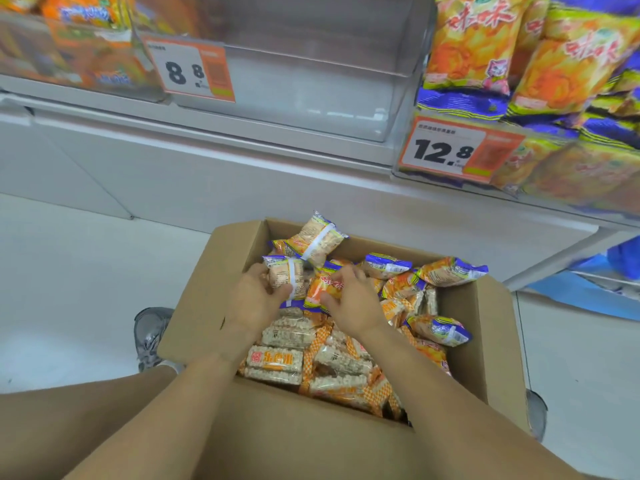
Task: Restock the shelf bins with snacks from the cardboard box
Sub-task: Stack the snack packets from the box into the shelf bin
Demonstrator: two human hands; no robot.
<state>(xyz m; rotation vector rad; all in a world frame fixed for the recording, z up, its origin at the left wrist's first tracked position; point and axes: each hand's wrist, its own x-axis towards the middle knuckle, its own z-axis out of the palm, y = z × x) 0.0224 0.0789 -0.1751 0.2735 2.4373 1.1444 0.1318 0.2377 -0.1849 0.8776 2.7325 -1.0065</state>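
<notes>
Shop aisle, pale floor (86, 271), white shelving running across the top of our view. We are cataloguing by size.

Item one: shelf bins. The clear middle bin (311, 109) is sitting bare behind its 8.8 price tag (194, 71); the right-hand bin (571, 174), tagged 12.8 (450, 152), is overflowing with orange-and-purple bags (485, 43); a third bin at far left (69, 64) is holding orange packs.

Item two: cardboard box (491, 341), standing open on the floor below the shelf, flaps out, and filling most of the lower view. Two stock types are lying mixed inside: purple-edged snack bags (440, 329) toward the far and right side, rice-cracker packs (275, 367) nearer us.

Item three: our hands, both working inside the box, near its far left corner. The left hand (256, 299) is curling its fingers round a small pale pack (285, 275); the right hand (353, 303) is pinching an orange bag (320, 287) just beside it.

Item four: a grey shoe (150, 337), planted beside the box.

Risks, as we are judging them: with the stock mixed, we are liable to load the wrong product into the bare bin. Slick wrappers gathered in bunches are apt to slip on the lift. One bag (317, 239) is perching high on the heap and may tumble over the box wall.
</notes>
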